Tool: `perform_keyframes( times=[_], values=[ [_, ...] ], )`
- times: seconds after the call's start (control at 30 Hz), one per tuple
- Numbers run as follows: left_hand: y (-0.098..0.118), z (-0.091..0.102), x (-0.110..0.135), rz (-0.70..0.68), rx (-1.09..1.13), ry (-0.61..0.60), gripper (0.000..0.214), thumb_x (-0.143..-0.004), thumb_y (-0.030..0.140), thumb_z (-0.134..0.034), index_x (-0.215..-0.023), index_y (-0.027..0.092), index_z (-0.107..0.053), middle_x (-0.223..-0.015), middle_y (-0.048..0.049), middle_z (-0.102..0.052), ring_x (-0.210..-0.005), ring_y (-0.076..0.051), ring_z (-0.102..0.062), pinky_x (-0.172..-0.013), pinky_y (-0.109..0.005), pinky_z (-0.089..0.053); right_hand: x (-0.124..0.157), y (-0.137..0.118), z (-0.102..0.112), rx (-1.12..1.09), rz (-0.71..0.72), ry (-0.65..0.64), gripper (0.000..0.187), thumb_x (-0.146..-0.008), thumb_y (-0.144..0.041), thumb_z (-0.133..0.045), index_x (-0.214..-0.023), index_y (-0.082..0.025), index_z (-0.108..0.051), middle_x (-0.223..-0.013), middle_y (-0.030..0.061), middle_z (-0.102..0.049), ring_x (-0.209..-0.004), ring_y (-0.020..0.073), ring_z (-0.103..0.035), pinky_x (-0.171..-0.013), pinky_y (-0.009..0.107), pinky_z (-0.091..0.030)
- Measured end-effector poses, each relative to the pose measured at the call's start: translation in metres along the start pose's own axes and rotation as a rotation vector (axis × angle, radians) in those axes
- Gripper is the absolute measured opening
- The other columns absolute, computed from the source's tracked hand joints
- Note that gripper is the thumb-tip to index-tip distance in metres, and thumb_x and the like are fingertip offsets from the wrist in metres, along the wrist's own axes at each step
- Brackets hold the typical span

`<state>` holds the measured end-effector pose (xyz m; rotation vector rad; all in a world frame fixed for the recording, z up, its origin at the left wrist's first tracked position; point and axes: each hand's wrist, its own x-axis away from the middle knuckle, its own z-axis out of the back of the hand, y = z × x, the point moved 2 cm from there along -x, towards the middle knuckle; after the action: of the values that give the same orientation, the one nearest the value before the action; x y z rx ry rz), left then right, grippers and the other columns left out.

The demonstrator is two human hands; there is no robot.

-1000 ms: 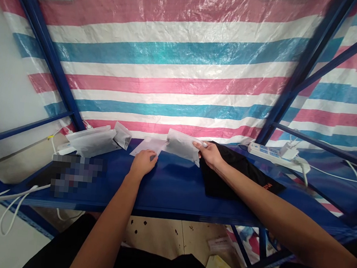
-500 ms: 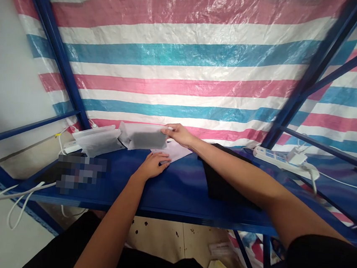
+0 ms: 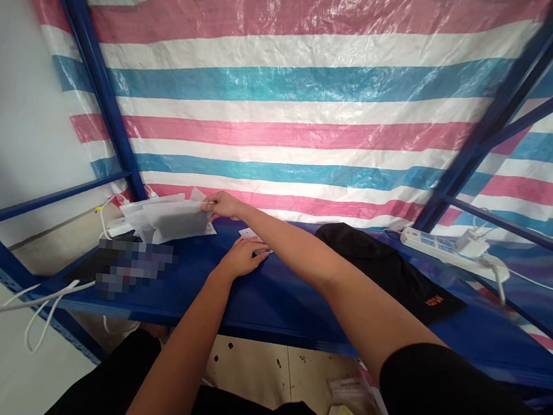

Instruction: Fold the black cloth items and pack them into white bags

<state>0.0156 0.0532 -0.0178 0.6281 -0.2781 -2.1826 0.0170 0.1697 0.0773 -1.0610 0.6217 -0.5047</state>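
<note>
My right hand (image 3: 223,203) pinches the upper right edge of a frosted plastic bag (image 3: 184,219) with something flat and grey inside. It holds the bag against the other pale bags at the shelf's left. My left hand (image 3: 242,258) lies palm down on the blue shelf, thumb apart from the fingers. Under its fingertips is a white sheet (image 3: 248,233), mostly covered by the hand and my right forearm. A small white piece with a mark (image 3: 211,229) shows beneath the bag's right end.
A folded black cloth (image 3: 388,267) with orange lettering lies right of my forearm. Behind it is a white power strip (image 3: 432,244) with plugs. White cables (image 3: 42,305) hang at the left. Blue posts (image 3: 94,72) and a striped plastic sheet (image 3: 284,130) bound the shelf.
My right hand has carried the frosted bag leftward onto the other bags. My left hand stays near the white sheet, less of which shows. More of the black cloth is visible.
</note>
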Motion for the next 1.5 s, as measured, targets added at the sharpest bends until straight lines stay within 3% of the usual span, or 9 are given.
perform_keyframes(
  times=[0.23, 0.47, 0.67, 0.83, 0.93, 1.03, 1.2, 1.37, 1.5],
  values=[
    [0.001, 0.002, 0.000, 0.004, 0.012, 0.027, 0.030, -0.104, 0.033, -0.063, -0.125, 0.030, -0.084, -0.143, -0.0025, -0.076, -0.142, -0.030, -0.064, -0.121, -0.044, -0.047, 0.003, -0.012, -0.010, 0.745, 0.125, 0.122, 0.012, -0.093, -0.010, -0.074, -0.098, -0.016, -0.083, -0.103, 0.0042, -0.084, -0.095, 0.0207, -0.076, -0.085, 0.026, -0.055],
    [0.001, 0.000, 0.001, 0.039, -0.017, 0.035, 0.036, -0.107, 0.042, -0.059, -0.136, 0.031, -0.080, -0.148, -0.0029, -0.074, -0.143, -0.028, -0.063, -0.126, -0.044, -0.044, 0.048, -0.016, 0.013, 0.757, 0.119, 0.191, 0.034, -0.101, -0.029, -0.076, -0.132, -0.014, -0.076, -0.121, 0.0122, -0.082, -0.104, 0.0224, -0.077, -0.089, 0.028, -0.056],
    [0.005, 0.002, 0.001, 0.136, -0.112, 0.020, 0.041, -0.107, 0.050, -0.058, -0.140, 0.033, -0.077, -0.155, -0.0018, -0.069, -0.150, -0.028, -0.057, -0.128, -0.046, -0.039, 0.150, -0.004, 0.092, 0.809, 0.000, 0.267, 0.035, -0.101, -0.033, -0.078, -0.131, -0.015, -0.076, -0.115, 0.0116, -0.084, -0.103, 0.0243, -0.079, -0.091, 0.032, -0.059],
    [0.016, 0.010, 0.003, 0.241, -0.199, 0.029, 0.043, -0.107, 0.059, -0.055, -0.133, 0.034, -0.079, -0.155, -0.0018, -0.069, -0.144, -0.031, -0.059, -0.121, -0.049, -0.042, 0.251, -0.006, 0.182, 0.946, -0.278, 0.413, 0.036, -0.107, -0.038, -0.067, -0.132, -0.014, -0.077, -0.126, 0.0162, -0.081, -0.111, 0.0278, -0.078, -0.098, 0.035, -0.059],
    [0.021, 0.011, 0.003, 0.292, -0.251, 0.038, 0.047, -0.107, 0.060, -0.053, -0.135, 0.032, -0.077, -0.152, -0.0042, -0.069, -0.141, -0.033, -0.059, -0.119, -0.052, -0.041, 0.307, -0.005, 0.208, 1.130, -0.542, 0.336, 0.055, -0.104, -0.056, -0.065, -0.133, -0.011, -0.077, -0.132, 0.0237, -0.078, -0.120, 0.0392, -0.075, -0.104, 0.046, -0.058],
    [0.024, 0.009, 0.002, 0.313, -0.302, 0.044, 0.048, -0.107, 0.059, -0.052, -0.136, 0.029, -0.076, -0.150, -0.0067, -0.069, -0.138, -0.034, -0.059, -0.116, -0.052, -0.041, 0.348, 0.001, 0.201, 1.115, -0.604, 0.169, 0.079, -0.097, -0.077, -0.063, -0.144, -0.014, -0.074, -0.144, 0.0245, -0.072, -0.131, 0.0445, -0.070, -0.113, 0.052, -0.054],
    [0.023, 0.009, 0.001, 0.398, -0.346, 0.065, 0.044, -0.106, 0.050, -0.050, -0.134, 0.027, -0.076, -0.150, -0.0098, -0.068, -0.137, -0.035, -0.057, -0.115, -0.052, -0.040, 0.377, 0.017, 0.157, 1.083, -0.499, 0.148, 0.100, -0.097, -0.089, -0.047, -0.167, -0.018, -0.053, -0.172, 0.0206, -0.048, -0.161, 0.0444, -0.042, -0.133, 0.055, -0.034],
    [0.014, 0.011, 0.002, 0.473, -0.332, 0.100, 0.042, -0.105, 0.046, -0.051, -0.133, 0.027, -0.075, -0.152, -0.0109, -0.066, -0.138, -0.035, -0.056, -0.116, -0.053, -0.039, 0.376, 0.033, 0.095, 1.036, -0.659, 0.176, 0.096, -0.104, -0.082, -0.037, -0.178, -0.021, -0.030, -0.186, 0.0162, -0.012, -0.172, 0.0444, -0.006, -0.137, 0.064, -0.010],
    [0.010, 0.012, 0.003, 0.473, -0.307, 0.117, 0.042, -0.106, 0.045, -0.050, -0.135, 0.024, -0.073, -0.153, -0.0133, -0.065, -0.139, -0.036, -0.056, -0.117, -0.057, -0.039, 0.353, 0.016, 0.048, 0.811, -0.525, 0.169, 0.092, -0.103, -0.080, -0.049, -0.176, -0.027, -0.035, -0.186, 0.0129, -0.012, -0.173, 0.0407, 0.000, -0.138, 0.065, -0.006]
  ],
)
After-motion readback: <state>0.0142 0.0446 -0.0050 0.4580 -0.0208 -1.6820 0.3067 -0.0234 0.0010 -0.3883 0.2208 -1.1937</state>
